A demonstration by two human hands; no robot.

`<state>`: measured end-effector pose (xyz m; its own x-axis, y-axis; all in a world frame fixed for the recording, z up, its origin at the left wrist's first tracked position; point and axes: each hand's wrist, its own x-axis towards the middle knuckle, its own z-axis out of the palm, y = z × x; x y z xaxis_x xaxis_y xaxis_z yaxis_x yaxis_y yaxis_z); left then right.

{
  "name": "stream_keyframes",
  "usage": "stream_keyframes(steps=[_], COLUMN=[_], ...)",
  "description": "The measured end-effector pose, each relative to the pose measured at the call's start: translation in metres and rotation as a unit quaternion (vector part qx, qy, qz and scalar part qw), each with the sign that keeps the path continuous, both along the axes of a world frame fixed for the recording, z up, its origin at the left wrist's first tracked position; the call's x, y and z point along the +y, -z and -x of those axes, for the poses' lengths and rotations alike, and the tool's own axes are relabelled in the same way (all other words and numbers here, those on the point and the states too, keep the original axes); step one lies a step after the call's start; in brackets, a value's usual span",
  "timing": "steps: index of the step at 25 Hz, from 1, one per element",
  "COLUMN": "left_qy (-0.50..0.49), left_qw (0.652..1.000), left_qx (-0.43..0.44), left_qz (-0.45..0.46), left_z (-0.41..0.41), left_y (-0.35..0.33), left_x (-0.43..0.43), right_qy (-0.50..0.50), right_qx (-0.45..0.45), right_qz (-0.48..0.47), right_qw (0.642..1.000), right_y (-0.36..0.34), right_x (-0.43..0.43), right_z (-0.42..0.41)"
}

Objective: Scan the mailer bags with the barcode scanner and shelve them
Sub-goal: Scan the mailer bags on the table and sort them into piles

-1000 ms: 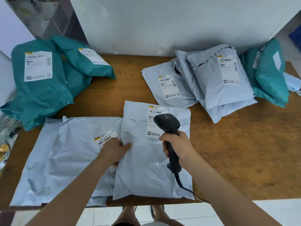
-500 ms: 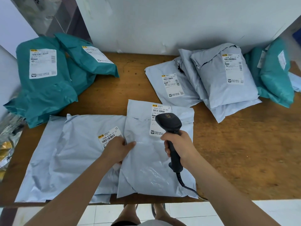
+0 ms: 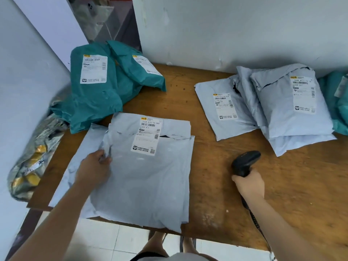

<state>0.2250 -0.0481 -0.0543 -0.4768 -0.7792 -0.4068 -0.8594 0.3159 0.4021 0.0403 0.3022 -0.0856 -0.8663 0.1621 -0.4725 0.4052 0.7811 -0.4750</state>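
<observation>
**Left fingers (image 3: pixel 99 154) pinching front mailer bag (image 3: pixel 143 181); right fingers (image 3: pixel 236 179) wrapping barcode scanner (image 3: pixel 244 162)**

Left fingers are bunching a fold of film at the bag's left edge, with the thumb lying on top. The front mailer bag is lying flat on the table (image 3: pixel 216 185), stretching rightward from those fingers. Its label (image 3: pixel 147 136) is facing up just beyond and right of the fingertips. A lower grey bag (image 3: pixel 98 135) is sticking out beneath, under and left of the left hand (image 3: pixel 93 167). Right fingers are closing tight round the scanner handle. The scanner head is hovering over bare wood, well right of the label and not aiming at it.

Progress (judgement): every bag in view is lying on the table, so shelving is looking barely begun, if at all. With the scanner held aside and the left hand taking hold, the front bag is probably heading for a shelf next. Whether its code got read cannot be told. Still waiting are the lower grey bag, the grey stack (image 3: pixel 282 110) well beyond the right fingers, and the teal bags (image 3: pixel 94 95) beyond the left fingers.

Hidden or unclear:
- No shelf is showing.
- The lower bag's label is lying covered.
- Left fingertips are tucking out of sight under the fold.
- A teal bundle (image 3: pixel 339 102) is getting cut off at the right edge.
- The scanner cable (image 3: pixel 257 221) is running out of frame.
- Label print is too small to read.
</observation>
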Motion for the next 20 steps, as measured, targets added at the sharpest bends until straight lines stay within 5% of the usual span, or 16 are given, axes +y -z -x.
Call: stream_keyframes(steps=[3, 5, 7, 9, 10, 12, 14, 20], left_qy=[-0.067, -0.166, -0.215, -0.209, -0.206, -0.191, -0.176, -0.132], left_qw=[0.996, 0.978, 0.957, 0.95, 0.947, 0.938, 0.935, 0.942], left_qx=[-0.049, -0.001, 0.029, 0.033, 0.03, 0.036, 0.058, 0.103], left_qz=[-0.038, -0.124, -0.191, -0.229, -0.246, -0.287, -0.302, -0.29], left_z=[-0.015, -0.013, -0.011, -0.011, -0.013, -0.016, -0.017, -0.013], left_y=[0.002, -0.003, -0.004, -0.005, -0.007, -0.008, -0.01, -0.016], left_x=[-0.017, -0.015, -0.014, -0.014, -0.016, -0.018, -0.018, -0.028], right_qy=[-0.015, -0.035, -0.078, -0.163, -0.183, -0.121, -0.02, 0.006], right_qx=[-0.011, -0.013, 0.073, 0.189, 0.174, -0.035, -0.218, -0.254], right_qz=[-0.027, -0.087, -0.181, -0.179, -0.126, 0.058, 0.204, 0.248], right_qw=[0.999, 0.995, 0.978, 0.952, 0.959, 0.99, 0.954, 0.935], right_y=[0.008, 0.005, -0.001, -0.008, -0.008, -0.012, -0.008, -0.015], right_x=[-0.009, -0.018, -0.031, -0.048, -0.063, -0.096, -0.123, -0.14], right_z=[-0.001, -0.004, -0.015, -0.038, -0.051, -0.069, -0.078, -0.07])
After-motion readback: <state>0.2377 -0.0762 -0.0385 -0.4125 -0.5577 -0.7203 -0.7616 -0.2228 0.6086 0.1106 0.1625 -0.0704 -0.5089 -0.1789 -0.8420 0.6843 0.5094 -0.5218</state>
